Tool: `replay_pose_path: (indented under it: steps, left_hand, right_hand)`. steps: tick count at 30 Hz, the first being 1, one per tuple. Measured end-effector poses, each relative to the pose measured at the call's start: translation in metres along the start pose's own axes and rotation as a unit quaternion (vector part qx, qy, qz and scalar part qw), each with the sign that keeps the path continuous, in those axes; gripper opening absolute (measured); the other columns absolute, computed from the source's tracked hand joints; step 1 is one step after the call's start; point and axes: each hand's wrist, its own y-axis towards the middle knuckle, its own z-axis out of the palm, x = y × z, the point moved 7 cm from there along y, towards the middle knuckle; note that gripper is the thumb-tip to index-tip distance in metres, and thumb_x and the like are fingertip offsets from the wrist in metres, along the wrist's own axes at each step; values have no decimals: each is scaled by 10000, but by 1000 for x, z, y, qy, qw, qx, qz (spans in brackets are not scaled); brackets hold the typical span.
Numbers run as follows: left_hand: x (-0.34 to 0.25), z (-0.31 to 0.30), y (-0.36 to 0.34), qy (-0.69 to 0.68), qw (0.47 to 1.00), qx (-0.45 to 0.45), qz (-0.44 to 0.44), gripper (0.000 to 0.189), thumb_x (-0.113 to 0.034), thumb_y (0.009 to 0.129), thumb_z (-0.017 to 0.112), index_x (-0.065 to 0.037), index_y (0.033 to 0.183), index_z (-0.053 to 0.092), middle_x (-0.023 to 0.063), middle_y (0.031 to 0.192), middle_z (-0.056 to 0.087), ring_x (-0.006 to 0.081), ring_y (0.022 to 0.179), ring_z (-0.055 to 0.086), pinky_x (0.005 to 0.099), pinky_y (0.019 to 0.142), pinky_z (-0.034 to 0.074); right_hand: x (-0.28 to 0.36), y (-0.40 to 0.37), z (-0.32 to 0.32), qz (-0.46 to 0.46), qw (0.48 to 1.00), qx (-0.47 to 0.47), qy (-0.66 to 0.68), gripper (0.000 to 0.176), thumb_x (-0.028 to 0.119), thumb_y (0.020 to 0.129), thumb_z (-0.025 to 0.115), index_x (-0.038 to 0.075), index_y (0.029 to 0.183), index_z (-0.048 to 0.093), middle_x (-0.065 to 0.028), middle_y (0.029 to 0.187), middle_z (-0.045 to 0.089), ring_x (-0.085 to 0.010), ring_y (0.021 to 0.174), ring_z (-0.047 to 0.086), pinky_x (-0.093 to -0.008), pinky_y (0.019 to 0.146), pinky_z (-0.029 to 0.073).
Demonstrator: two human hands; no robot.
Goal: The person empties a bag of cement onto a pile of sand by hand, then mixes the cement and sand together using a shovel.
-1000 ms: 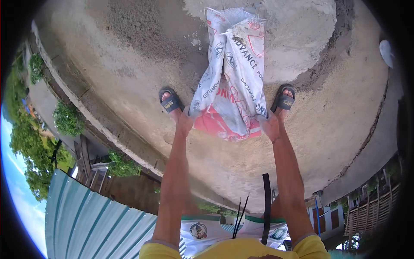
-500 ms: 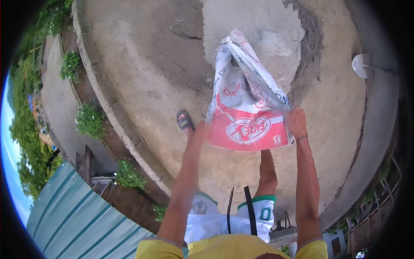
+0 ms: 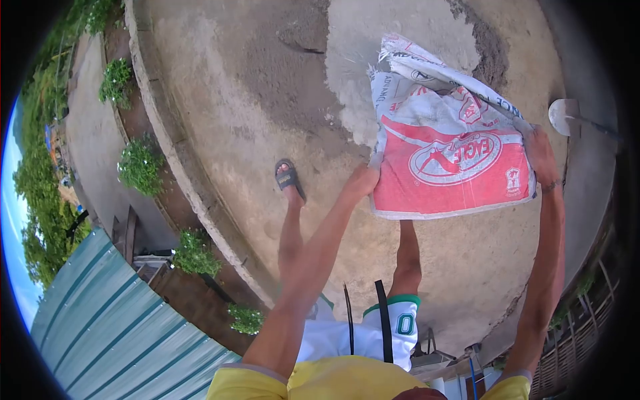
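Note:
A red and white cement bag [image 3: 453,157] with "EAGLE" printed on it hangs between my two hands, in front of my legs. My left hand [image 3: 363,180] grips its left edge near the lower corner. On the opposite side my right hand [image 3: 541,157] is closed on the bag's right edge. The torn, frayed top of the bag points away from me and folds over. Whether anything is inside cannot be made out. Beyond the bag, pale grey powder [image 3: 360,67] lies on the ground beside darker grey sand [image 3: 280,87].
A shovel [image 3: 565,117] lies on the ground at the right. A low concrete curb [image 3: 177,143] curves along the left, with green plants [image 3: 140,163] past it. Green corrugated roofing [image 3: 113,320] fills the lower left. My sandalled foot [image 3: 287,177] stands left of the bag.
The bag has moved to the right with both hands gripping it. It is spread wider and flatter, and its printed face shows more fully. My right arm reaches further out.

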Motion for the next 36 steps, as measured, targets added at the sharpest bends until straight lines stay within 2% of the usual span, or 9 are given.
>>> replay_pose_path:
  steps: [3,9,12,16,22,27,30,33,36]
  left_hand:
    - [-33,8,-20,0,1000,28,-3,766,-571,910,295,84,1244,509,344,1262,490,433,1256,426,420,1045,326]
    - [-45,31,-9,34,999,4,32,786,-595,896,285,73,1228,533,347,1224,519,431,1224,461,416,1033,332]
    - [-40,52,-1,45,998,40,32,817,-616,883,294,96,1197,543,349,1184,542,428,1200,488,414,1016,348]
    - [-49,66,2,63,995,73,32,701,-497,924,269,101,1150,555,375,1124,542,481,1139,491,456,987,380]
    - [-71,40,-14,135,990,26,24,795,-599,895,298,109,1138,564,351,1130,558,456,1131,512,441,981,372]
    - [-50,18,-28,159,987,8,9,794,-607,892,306,107,1041,620,341,1056,592,456,1082,544,450,948,393]
    - [-41,18,-36,151,988,-8,16,794,-606,894,304,110,964,640,339,996,606,452,1042,566,457,917,406]
    - [-36,18,-36,144,989,-15,29,788,-597,900,299,112,941,640,345,978,603,452,1028,569,460,901,409]
    - [-49,25,-54,117,992,14,51,773,-583,908,295,109,950,636,346,972,602,460,1017,566,461,892,411]
  right_hand:
    - [-7,-4,-16,-13,999,-48,-23,550,413,894,479,-120,926,607,-259,833,653,-345,828,646,-387,794,449]
    - [-50,-3,-18,59,996,64,36,534,409,917,469,-99,1002,610,-236,899,645,-327,837,615,-381,813,441]
    - [-87,-21,-37,-98,987,-112,-66,512,397,937,456,-86,1024,605,-219,880,646,-308,815,603,-376,801,442]
    - [-130,-42,-42,35,988,7,-150,476,349,976,403,-55,1204,511,-237,1129,561,-334,1033,542,-395,956,386]
    - [-110,-77,-25,85,993,-78,4,546,414,947,465,-114,1010,588,-199,846,648,-239,801,565,-361,825,427]
    - [-72,-115,-9,195,972,-31,130,568,427,956,462,-127,977,585,-127,813,640,-157,773,494,-323,797,428]
    - [-73,-125,-12,171,978,-10,123,574,434,957,466,-126,986,592,-113,822,646,-152,783,510,-307,799,426]
    - [-62,-132,-18,211,965,-18,156,569,436,957,471,-115,1002,608,-110,843,646,-153,803,528,-303,807,426]
    - [-61,-146,-55,173,977,-115,53,542,415,968,461,-97,1035,621,-110,883,647,-156,835,547,-305,821,430]
